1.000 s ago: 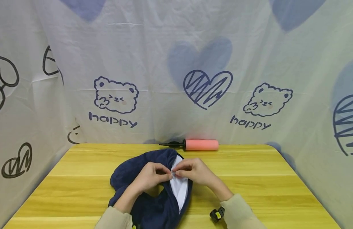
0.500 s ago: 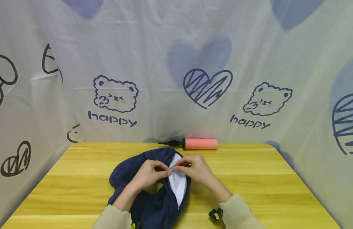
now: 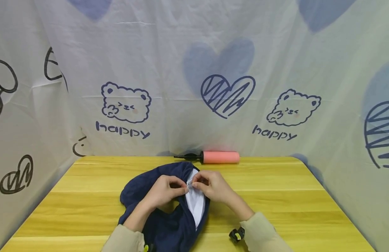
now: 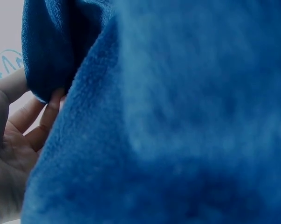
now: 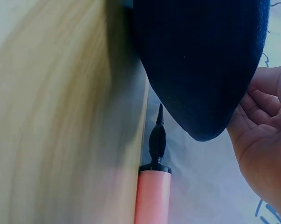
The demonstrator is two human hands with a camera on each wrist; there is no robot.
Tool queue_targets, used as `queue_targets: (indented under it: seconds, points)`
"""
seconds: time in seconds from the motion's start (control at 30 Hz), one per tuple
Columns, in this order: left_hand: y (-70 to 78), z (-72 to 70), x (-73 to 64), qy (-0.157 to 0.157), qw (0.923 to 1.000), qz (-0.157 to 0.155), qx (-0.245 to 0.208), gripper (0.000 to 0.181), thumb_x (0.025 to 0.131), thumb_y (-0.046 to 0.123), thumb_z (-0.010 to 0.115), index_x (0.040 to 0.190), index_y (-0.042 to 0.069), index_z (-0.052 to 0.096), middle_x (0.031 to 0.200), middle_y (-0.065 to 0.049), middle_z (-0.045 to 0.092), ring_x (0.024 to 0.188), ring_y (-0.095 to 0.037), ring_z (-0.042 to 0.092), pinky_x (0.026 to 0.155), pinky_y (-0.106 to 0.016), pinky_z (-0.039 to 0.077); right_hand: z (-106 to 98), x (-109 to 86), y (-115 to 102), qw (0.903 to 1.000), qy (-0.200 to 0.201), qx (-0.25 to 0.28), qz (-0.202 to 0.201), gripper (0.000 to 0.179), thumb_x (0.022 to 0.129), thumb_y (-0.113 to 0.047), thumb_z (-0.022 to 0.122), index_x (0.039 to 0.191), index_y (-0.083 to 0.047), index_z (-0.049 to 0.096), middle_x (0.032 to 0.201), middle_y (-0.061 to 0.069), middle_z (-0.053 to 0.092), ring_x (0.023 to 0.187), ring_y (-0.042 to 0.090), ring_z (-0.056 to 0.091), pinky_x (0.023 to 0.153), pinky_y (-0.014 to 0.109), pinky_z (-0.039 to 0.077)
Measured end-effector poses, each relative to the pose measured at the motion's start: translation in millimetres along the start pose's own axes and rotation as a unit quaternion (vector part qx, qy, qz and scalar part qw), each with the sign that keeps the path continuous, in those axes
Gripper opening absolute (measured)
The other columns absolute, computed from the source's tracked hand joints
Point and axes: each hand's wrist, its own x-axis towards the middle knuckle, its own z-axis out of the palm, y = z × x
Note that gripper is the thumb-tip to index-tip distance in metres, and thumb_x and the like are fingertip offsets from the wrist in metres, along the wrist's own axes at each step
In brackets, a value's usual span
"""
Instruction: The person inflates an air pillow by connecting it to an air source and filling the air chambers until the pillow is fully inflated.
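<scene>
A navy plush U-shaped neck pillow [image 3: 169, 224] lies in front of the person, its cover parted along the right side. Inside the opening shows a smooth white inner [image 3: 196, 204]. The left hand [image 3: 164, 190] reaches over the pillow and pinches the inner at the opening's left edge. From the right, the right hand [image 3: 213, 185] pinches the same spot between thumb and forefinger, close to the left fingertips. I cannot tell what small part sits between them. In the left wrist view, navy plush [image 4: 93, 140] covers most of the left fingers.
A hand pump [image 3: 221, 157] with a pink barrel and black nozzle lies at the table's back edge, just beyond the pillow. The wood-grain table [image 3: 276, 196] meets a white curtain [image 3: 178, 122] printed with hearts and bears behind.
Both hands stay at the white inner. The fingertips have shifted slightly up and left with the opening, and the right fingers have curled a little more. The pump lies as before.
</scene>
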Motion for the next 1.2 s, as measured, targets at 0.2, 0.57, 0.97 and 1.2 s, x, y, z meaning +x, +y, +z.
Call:
queue_targets:
  seconds: [0.2, 0.57, 0.97, 1.2]
  points:
    - [0.6, 1.6, 0.8, -0.012, 0.9999, 0.0, -0.002, 0.009, 0.091, 0.018, 0.081, 0.092, 0.01, 0.08, 0.09, 0.001, 0.075, 0.08, -0.013, 0.066, 0.071, -0.027, 0.055, -0.1, -1.8, 2.7, 0.9964, -0.012, 0.059, 0.059, 0.005, 0.098, -0.009, 0.073, 0.093, -0.008, 0.073, 0.086, 0.001, 0.07, 0.073, 0.007, 0.059, 0.066, 0.023, 0.05]
    - [-1.0, 3.3, 0.6, -0.026, 0.9996, 0.006, -0.014, 0.008, 0.091, 0.02, 0.081, 0.092, 0.011, 0.081, 0.092, 0.0, 0.075, 0.084, -0.015, 0.066, 0.073, -0.029, 0.054, -9.9, -5.1, 13.1, 0.9675, -0.033, 0.216, 0.127, 0.013, 0.101, -0.002, 0.065, 0.103, 0.01, 0.068, 0.093, 0.02, 0.074, 0.084, 0.017, 0.071, 0.08, 0.03, 0.06]
    - [-1.1, 0.1, -1.3, -0.03, 0.9995, -0.001, -0.01, 0.011, 0.092, 0.022, 0.081, 0.094, 0.011, 0.081, 0.093, 0.0, 0.075, 0.084, -0.015, 0.065, 0.072, -0.029, 0.054, -12.0, -2.2, 12.9, 0.955, -0.058, 0.237, 0.169, 0.016, 0.102, -0.005, 0.065, 0.109, 0.008, 0.068, 0.091, 0.011, 0.073, 0.08, 0.016, 0.068, 0.076, 0.028, 0.058]
    - [-1.5, 1.2, 0.2, -0.026, 0.9996, -0.002, -0.005, 0.01, 0.091, 0.022, 0.082, 0.093, 0.012, 0.081, 0.093, 0.001, 0.076, 0.086, -0.015, 0.066, 0.075, -0.031, 0.054, -4.4, 0.9, 7.0, 0.9684, -0.023, 0.183, 0.167, 0.014, 0.1, -0.007, 0.069, 0.106, 0.007, 0.07, 0.085, 0.009, 0.072, 0.07, 0.014, 0.066, 0.066, 0.026, 0.057]
